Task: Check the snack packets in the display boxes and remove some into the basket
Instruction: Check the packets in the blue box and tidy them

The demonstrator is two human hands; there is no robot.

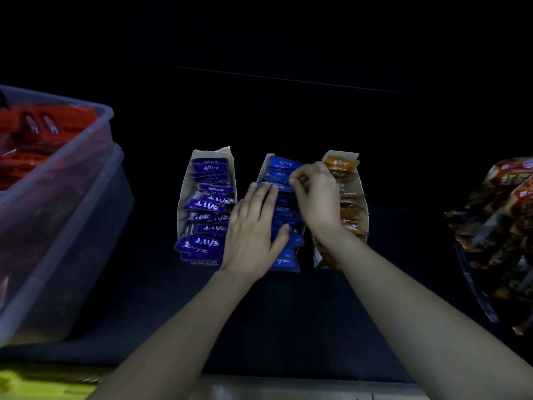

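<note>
The left hand (253, 232) is laid flat, fingers straight, on the blue packets (285, 261) in the middle box (266, 161). Farther back, one packet (278, 176) is pinched by the right hand (317, 194) with curled fingers. Purple packets (207, 203) and orange packets (344, 166) are boxed on either side.

purple packets (208, 203), blue packets (284, 168), orange packets (341, 164), red packets (34, 131) in clear tub (72, 174)

Three display boxes (212, 153) (268, 157) (340, 155) of snack packets (207, 243), two hands (252, 238) (317, 197), two stacked clear tubs (72, 157) (95, 226).
</note>
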